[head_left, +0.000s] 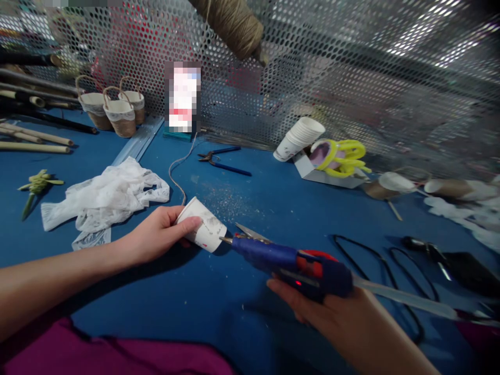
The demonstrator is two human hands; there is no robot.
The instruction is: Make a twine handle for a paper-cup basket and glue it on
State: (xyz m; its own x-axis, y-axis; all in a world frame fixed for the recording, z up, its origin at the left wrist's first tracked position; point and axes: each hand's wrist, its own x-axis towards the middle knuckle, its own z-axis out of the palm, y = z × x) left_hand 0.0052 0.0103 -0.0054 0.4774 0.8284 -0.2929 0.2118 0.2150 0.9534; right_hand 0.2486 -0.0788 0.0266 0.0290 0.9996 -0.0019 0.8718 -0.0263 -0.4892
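A white paper cup [205, 229] with small printed marks lies tilted in my left hand [158, 234], thumb along its side and fingers hidden behind it. My right hand [312, 307] is wrapped around a blue hot glue gun [269, 253] with a red light on its side and a glue stick at its back. The gun's metal nozzle is at the edge of the cup's base; whether it touches, I cannot tell. Twine [177, 179] runs from behind the cup toward the back. Scissors [250, 232] lie partly hidden behind the gun.
White lace [113, 192] is heaped left of the cup. Pliers [224, 161] lie behind, below a hanging twine spool [238, 28]. Small twine-wrapped baskets [120, 117] and a phone [183, 99] stand along the mesh. Stacked cups [300, 136] and black cord [385, 265] are at right.
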